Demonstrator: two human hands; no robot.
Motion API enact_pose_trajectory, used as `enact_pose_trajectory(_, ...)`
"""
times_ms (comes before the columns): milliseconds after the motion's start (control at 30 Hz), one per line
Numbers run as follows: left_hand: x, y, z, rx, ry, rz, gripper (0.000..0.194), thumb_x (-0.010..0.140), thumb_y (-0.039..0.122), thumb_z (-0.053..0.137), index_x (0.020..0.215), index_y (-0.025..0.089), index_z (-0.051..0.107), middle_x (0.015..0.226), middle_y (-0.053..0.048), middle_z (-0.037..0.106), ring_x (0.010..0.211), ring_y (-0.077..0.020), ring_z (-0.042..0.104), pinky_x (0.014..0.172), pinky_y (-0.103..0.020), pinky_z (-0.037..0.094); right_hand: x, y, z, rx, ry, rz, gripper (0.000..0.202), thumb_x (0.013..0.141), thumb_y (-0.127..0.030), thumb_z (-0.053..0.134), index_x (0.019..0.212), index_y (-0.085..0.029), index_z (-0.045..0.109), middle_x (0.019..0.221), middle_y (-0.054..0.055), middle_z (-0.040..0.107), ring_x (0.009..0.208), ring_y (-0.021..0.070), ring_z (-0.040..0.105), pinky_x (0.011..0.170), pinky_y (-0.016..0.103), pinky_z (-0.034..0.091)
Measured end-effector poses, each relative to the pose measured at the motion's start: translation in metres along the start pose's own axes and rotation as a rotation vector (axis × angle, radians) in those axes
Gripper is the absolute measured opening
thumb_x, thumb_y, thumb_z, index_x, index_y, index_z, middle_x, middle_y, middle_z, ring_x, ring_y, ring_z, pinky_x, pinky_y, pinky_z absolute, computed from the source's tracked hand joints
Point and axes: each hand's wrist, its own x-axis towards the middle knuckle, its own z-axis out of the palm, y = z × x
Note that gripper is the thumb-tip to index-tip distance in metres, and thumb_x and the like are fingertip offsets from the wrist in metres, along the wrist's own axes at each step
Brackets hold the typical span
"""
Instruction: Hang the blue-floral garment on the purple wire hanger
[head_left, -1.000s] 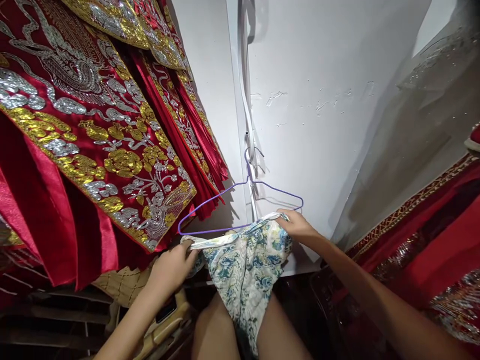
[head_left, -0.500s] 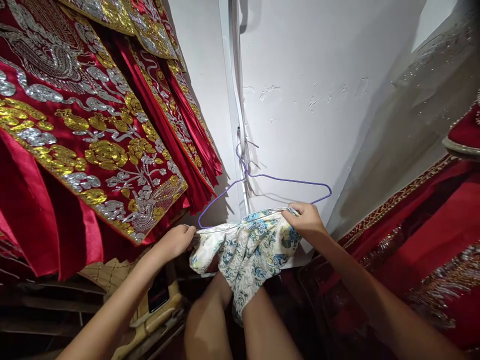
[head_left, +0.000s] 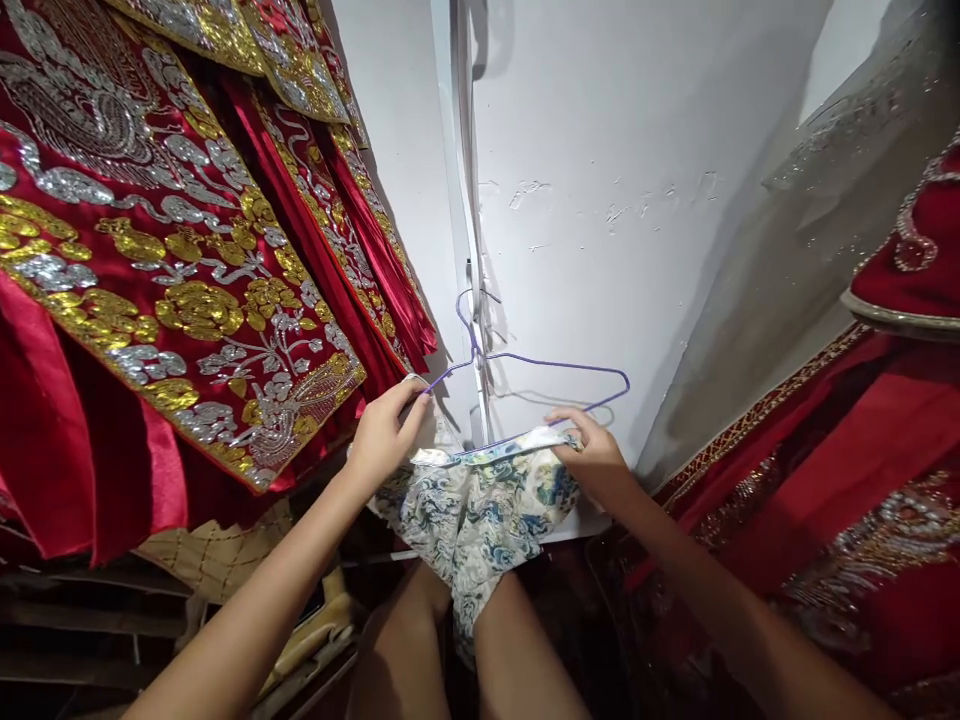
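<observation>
A purple wire hanger [head_left: 559,362] hangs by its hook from a white strip running down the wall. A white garment with a blue floral print [head_left: 480,510] is draped at the hanger's lower part, over my knees. My left hand [head_left: 386,430] is closed at the hanger's left arm, with fingers on the garment's pale upper edge there. At the other end, my right hand [head_left: 592,455] pinches the garment's top edge, close to the hanger's right corner. The cloth is stretched between both hands and hangs in folds to a narrow lower end. Its exact kind I cannot tell.
Red costumes with gold and silver sequins [head_left: 202,310] hang at the left. More red beaded cloth [head_left: 862,480] is at the right. A white panel [head_left: 585,120] stands ahead. Wooden or bamboo furniture [head_left: 319,635] is at the lower left.
My left hand has moved up and right, from the garment's left corner to the hanger's left arm, bringing pale cloth with it. The right hand still grips the garment, slightly lower.
</observation>
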Motion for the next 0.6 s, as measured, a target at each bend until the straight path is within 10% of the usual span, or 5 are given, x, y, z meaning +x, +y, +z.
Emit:
enact_pose_trajectory(100, -0.005, -0.007, 0.0, 0.012, -0.043, -0.009, 0.033, 0.099, 0.042, 0.042, 0.107, 0.019, 0.063, 0.096, -0.003, 0.071, 0.08, -0.0168, 0.063, 0.077, -0.025, 0.044, 0.0, 0.002, -0.022, -0.124, 0.032, -0.043, 0.078, 0.07, -0.019, 0.055, 0.146, -0.029, 0.041, 0.07, -0.006, 0.055, 0.062, 0.0162, 0.051, 0.062, 0.026, 0.039)
enact_pose_trajectory(233, 0.001, -0.005, -0.011, 0.083, -0.141, 0.039, 0.033, 0.101, 0.042, 0.038, 0.096, 0.02, 0.062, 0.078, 0.0, 0.066, 0.068, -0.0153, 0.057, 0.068, -0.025, 0.041, 0.024, 0.002, -0.044, -0.413, 0.144, -0.075, 0.104, 0.058, -0.011, 0.054, 0.157, -0.03, 0.028, 0.083, -0.003, 0.062, 0.066, 0.0172, 0.054, 0.061, 0.026, 0.037)
enact_pose_trajectory(400, 0.01, 0.0, -0.03, 0.311, -0.166, -0.028, 0.033, 0.1, 0.043, 0.032, 0.092, 0.023, 0.057, 0.079, -0.002, 0.064, 0.07, -0.0215, 0.06, 0.064, -0.028, 0.037, 0.053, -0.018, -0.057, -0.376, -0.082, -0.056, 0.055, 0.068, -0.015, 0.055, 0.119, -0.015, 0.073, 0.08, 0.005, 0.067, 0.068, 0.0188, 0.056, 0.062, 0.028, 0.04)
enact_pose_trajectory(600, 0.007, -0.02, -0.056, 0.193, 0.018, -0.184, 0.046, 0.096, 0.059, 0.037, 0.122, 0.022, 0.048, 0.103, -0.006, 0.068, 0.089, -0.0247, 0.065, 0.076, -0.03, 0.044, 0.048, -0.039, -0.088, 0.067, -0.675, 0.089, 0.032, 0.072, -0.045, 0.076, 0.076, -0.013, 0.078, 0.069, 0.005, 0.07, 0.061, 0.0184, 0.059, 0.059, 0.03, 0.044)
